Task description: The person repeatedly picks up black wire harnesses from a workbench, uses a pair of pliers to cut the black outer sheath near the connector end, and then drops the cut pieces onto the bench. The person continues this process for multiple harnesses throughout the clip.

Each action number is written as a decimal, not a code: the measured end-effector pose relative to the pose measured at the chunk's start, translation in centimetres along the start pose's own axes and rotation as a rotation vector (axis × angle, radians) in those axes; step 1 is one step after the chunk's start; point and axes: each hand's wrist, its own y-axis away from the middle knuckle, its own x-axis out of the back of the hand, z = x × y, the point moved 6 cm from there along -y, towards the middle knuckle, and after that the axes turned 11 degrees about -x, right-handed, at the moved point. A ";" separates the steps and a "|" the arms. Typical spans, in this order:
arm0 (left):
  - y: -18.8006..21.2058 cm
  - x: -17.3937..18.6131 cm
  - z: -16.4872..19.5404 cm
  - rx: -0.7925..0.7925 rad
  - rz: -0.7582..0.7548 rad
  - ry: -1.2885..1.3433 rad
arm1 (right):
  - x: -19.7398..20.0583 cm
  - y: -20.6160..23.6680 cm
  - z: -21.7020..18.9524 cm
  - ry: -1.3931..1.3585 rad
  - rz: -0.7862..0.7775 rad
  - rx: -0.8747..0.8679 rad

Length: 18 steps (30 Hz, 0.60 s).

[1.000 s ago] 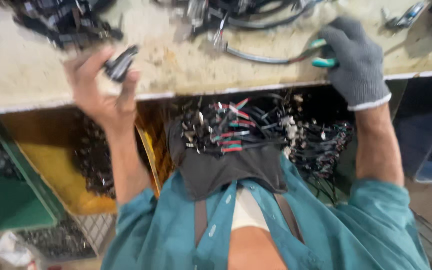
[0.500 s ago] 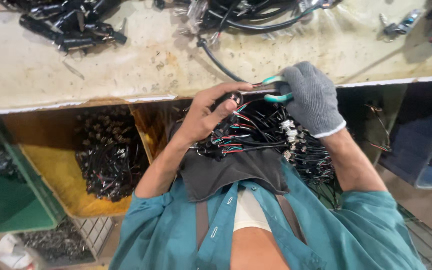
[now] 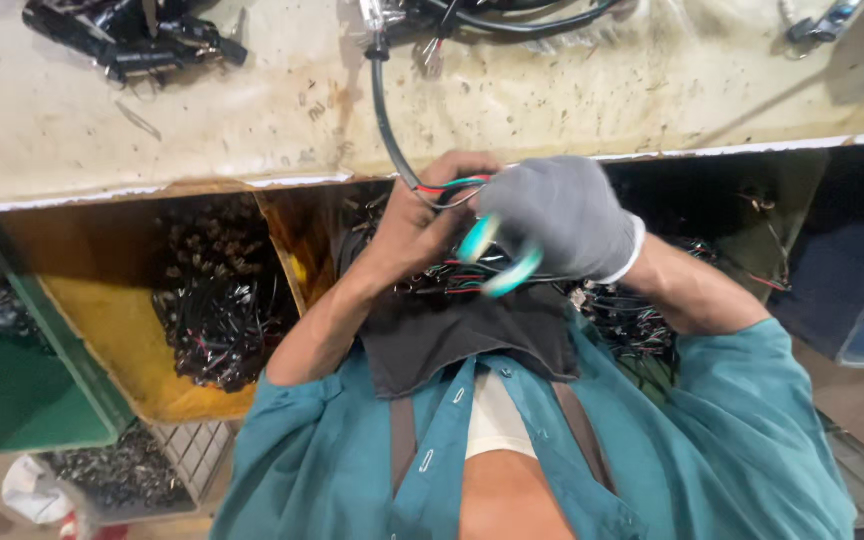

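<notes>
My bare left hand (image 3: 422, 215) grips the end of a black cable (image 3: 384, 120) where red, green and black wires stick out. The cable runs up over the bench edge to a tangle on the worktop. My right hand (image 3: 560, 215), in a grey glove, is closed on a tool with teal handles (image 3: 497, 265), its handles pointing down and blurred. Both hands meet just below the front edge of the bench, above my chest. The tool's jaws are hidden behind the hands.
A stained worktop (image 3: 602, 90) carries black connectors (image 3: 137, 35) at the back left and a cable tangle at the top middle. Below the bench a yellow bin (image 3: 102, 290) holds black wired parts, with a green bin (image 3: 12, 390) at the left and blue bins (image 3: 852, 290) at the right.
My left hand came down from the worktop, and the right hand brought the tool off the bench. Both now work close together on the cable end below the bench edge.
</notes>
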 end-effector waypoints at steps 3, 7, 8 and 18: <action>0.3 0.3 0.9 -0.097 0.051 -0.361 | 1.7 -0.3 -0.3 -0.252 0.242 -0.053; 1.0 0.0 0.2 0.005 0.056 -0.185 | 1.5 1.2 0.3 -0.948 0.412 -0.252; 1.1 -0.2 0.7 -0.076 0.030 -0.173 | 0.8 1.7 0.5 -1.111 0.429 -0.280; 0.0 -3.2 2.4 -0.133 -0.632 -0.906 | 1.4 -2.3 2.4 -0.920 0.511 -0.235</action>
